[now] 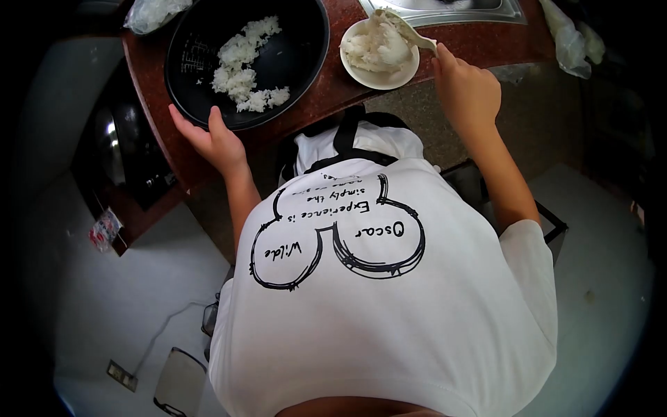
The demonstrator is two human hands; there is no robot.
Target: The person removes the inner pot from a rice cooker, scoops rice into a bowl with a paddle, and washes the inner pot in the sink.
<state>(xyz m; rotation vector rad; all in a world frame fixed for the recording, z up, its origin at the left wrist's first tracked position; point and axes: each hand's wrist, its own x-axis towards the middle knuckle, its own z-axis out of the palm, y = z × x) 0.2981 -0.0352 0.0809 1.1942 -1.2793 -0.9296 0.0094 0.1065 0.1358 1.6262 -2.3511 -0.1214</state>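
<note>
My right hand (pixel 469 89) is closed around the handle of a pale rice paddle (pixel 420 39). Its blade lies against a mound of cooked rice (pixel 379 47) heaped in a small white bowl (pixel 383 81). At the left, a dark rice cooker pot (pixel 299 69) holds a strip of loose white rice (pixel 236 78), with bare dark surface around it. My left hand (pixel 215 144) rests against the pot's near left edge, fingers stretched and thumb apart.
Both vessels stand on a reddish-brown countertop (pixel 154 90). A steel sink (pixel 451 15) lies beyond the bowl. Plastic bags sit at the back left (pixel 154 14) and right (pixel 568 43). A dark stove (pixel 114 149) is at the left.
</note>
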